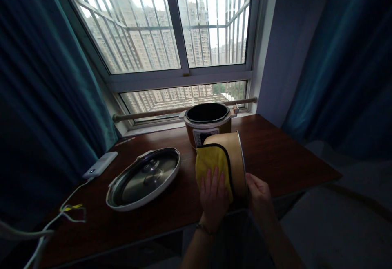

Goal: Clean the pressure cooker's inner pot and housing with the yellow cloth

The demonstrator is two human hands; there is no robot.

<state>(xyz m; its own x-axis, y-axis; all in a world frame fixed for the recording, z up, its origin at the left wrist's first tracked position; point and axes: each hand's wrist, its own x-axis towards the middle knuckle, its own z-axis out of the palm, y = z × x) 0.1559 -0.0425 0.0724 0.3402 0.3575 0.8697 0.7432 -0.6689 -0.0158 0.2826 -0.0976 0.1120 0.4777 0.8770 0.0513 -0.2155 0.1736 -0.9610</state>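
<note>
My left hand point(214, 193) lies on a yellow cloth point(212, 158) with dark edging, holding it against the outer wall of a gold-coloured inner pot point(237, 158). The pot is tilted on its side, with its metal rim toward the right. My right hand point(259, 191) grips that rim, thumb and fingers closed on it; the pot's inside is turned away. Behind the pot stands the rice cooker body point(190, 132), its dark cavity uncovered and its front panel partly hidden. To the left, a round cooker lid point(143, 179) rests with its metal inner face up.
The brown table point(275, 150) ends at a near edge below my hands. A white power strip point(101, 164) with a pale cord point(52, 224) is at the left. Behind are a barred window point(211, 28) and a rail point(153, 114); blue curtains point(61, 77) hang at both sides.
</note>
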